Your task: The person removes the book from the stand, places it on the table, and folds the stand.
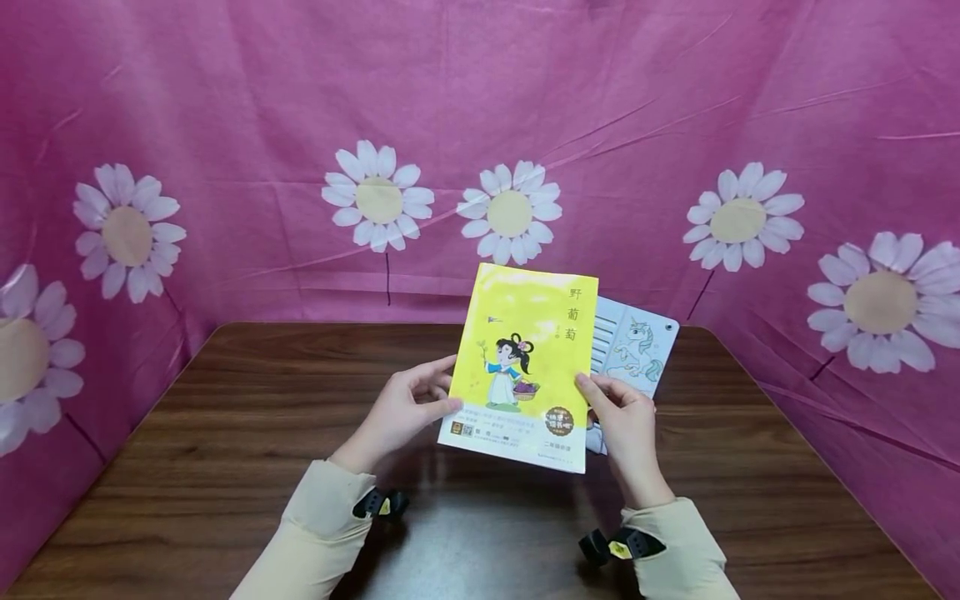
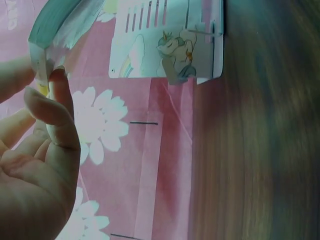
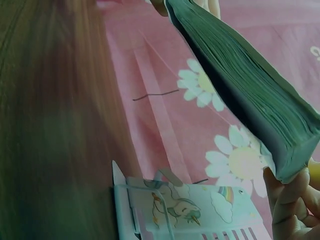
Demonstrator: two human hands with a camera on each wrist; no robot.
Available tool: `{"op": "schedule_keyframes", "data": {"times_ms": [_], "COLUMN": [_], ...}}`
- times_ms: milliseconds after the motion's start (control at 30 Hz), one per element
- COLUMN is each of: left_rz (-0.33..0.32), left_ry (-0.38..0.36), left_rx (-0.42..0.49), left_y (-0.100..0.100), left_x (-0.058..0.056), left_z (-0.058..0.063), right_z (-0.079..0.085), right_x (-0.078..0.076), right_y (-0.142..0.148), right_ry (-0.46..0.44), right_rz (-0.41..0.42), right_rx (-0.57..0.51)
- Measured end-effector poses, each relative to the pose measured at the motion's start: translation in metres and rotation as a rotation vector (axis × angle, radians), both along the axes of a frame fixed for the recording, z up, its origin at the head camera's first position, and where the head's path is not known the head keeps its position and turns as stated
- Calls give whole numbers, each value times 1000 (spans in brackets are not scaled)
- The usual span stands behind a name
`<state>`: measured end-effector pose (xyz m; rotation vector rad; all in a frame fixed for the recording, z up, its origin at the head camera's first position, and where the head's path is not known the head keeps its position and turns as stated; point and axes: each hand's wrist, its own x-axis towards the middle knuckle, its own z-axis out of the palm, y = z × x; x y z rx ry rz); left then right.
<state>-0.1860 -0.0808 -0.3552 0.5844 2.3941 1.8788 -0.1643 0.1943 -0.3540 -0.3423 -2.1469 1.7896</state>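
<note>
A yellow paperback book [image 1: 540, 333], with a cartoon girl carrying a basket on its cover, is held up above the table by both hands. The left hand [image 1: 401, 408] pinches its left edge near the lower corner, thumb on the cover. On the opposite edge, the right hand [image 1: 626, 417] grips it the same way. In the right wrist view the page block [image 3: 245, 80] shows from below, closed. Behind the book stands a white bookstand [image 1: 637, 350] with a unicorn picture and slots, partly hidden in the head view. Its wire bracket [image 3: 165, 210] shows in the right wrist view.
Dark wood covers the table [image 1: 247, 400]. Beyond its far edge hangs a pink cloth [image 1: 285, 100] with large white daisies, which also runs along both sides. Each wrist wears a black strap [image 1: 382, 504] over a cream sleeve [image 1: 322, 517].
</note>
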Motion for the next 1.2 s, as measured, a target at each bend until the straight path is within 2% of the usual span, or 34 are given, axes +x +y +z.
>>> {"op": "schedule_keyframes", "data": {"times_ms": [767, 933, 1200], "left_rz": [0, 11, 21], "left_ry": [-27, -61, -57], "left_rx": [-129, -137, -140], "left_y": [-40, -51, -65], "left_x": [14, 18, 23], "left_z": [-1, 1, -2], "right_z": [-1, -5, -8], "right_x": [12, 15, 15], "right_y": [-19, -26, -40], "right_ry": [-119, -108, -85], "right_rz": [267, 315, 341], "right_rx": [-94, -92, -83]}}
